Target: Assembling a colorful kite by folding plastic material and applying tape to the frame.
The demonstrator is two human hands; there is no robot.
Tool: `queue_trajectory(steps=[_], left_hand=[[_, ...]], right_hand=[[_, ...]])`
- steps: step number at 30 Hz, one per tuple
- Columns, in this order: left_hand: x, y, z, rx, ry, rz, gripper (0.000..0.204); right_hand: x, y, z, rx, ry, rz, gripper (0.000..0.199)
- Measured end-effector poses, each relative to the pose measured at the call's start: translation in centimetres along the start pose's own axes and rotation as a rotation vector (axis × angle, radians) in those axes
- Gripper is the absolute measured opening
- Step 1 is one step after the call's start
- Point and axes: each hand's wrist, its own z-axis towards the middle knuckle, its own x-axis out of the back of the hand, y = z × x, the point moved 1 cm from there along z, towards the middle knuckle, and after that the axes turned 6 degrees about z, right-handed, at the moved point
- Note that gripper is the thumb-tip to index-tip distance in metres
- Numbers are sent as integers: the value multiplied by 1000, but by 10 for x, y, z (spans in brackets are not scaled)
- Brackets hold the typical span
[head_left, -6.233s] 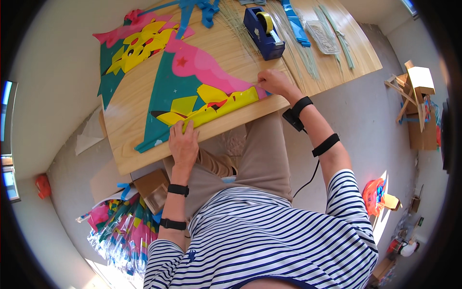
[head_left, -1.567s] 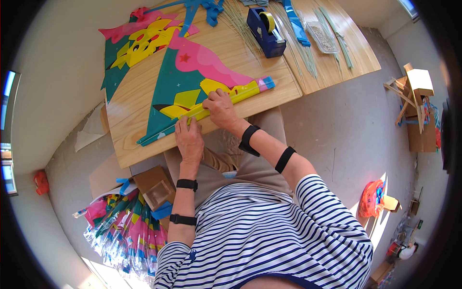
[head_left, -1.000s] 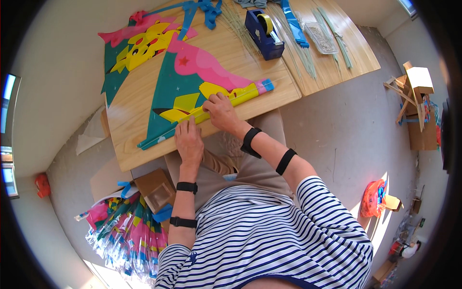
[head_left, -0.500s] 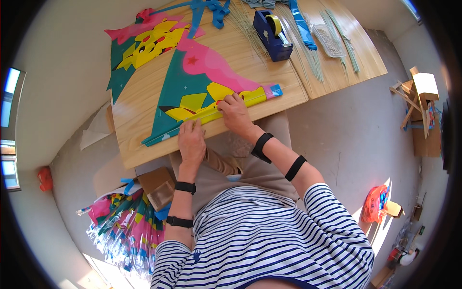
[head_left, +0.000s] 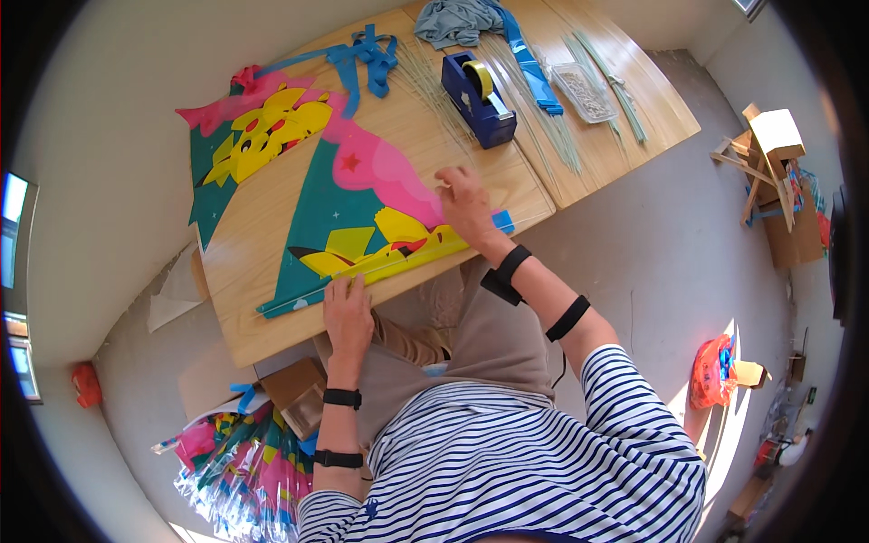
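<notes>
A thin kite sheet [head_left: 312, 208], green and pink with a yellow cartoon figure, lies on the table. Its near edge is rolled or folded into a narrow strip, and a thin pale rod seems to run along it. My left hand [head_left: 347, 317] presses its fingertips on this edge, left of its middle; the thumb is hidden. Above the right part of the sheet is my right hand [head_left: 468, 208], its fingers loosely bent and no object visible in them. A blue patch [head_left: 503, 221] marks the strip's right end. Beyond the right hand stands a blue tape dispenser [head_left: 484, 122] with yellowish tape.
Another kite sheet [head_left: 213, 154] lies at the far left, near blue ribbon [head_left: 367, 68]. Thin rods [head_left: 552, 127], blue strips [head_left: 534, 77], a clear tub of small pieces [head_left: 584, 90] and grey cloth [head_left: 457, 23] occupy the far side. Bagged kites [head_left: 244, 462] lie on the floor at left.
My right hand has left the folded edge and moved up and right, toward the tape dispenser. The left hand stays on the edge. The whole view has shifted slightly.
</notes>
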Motion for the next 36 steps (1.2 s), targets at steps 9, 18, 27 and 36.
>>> queue_trajectory(steps=[9,18,27,36], left_hand=[[1,3,4,-9,-12,-2,43],[4,0,1,-1,-1,-19,43],[3,1,2,-8,8,-15,42],[4,2,2,-15,19,-29,43]], right_hand=[[77,131,128,-602,276,117,33],[88,91,132,-747,173,557,17],[101,98,95,-721,169,891,14],[91,119,63,-972,234,1333,18]])
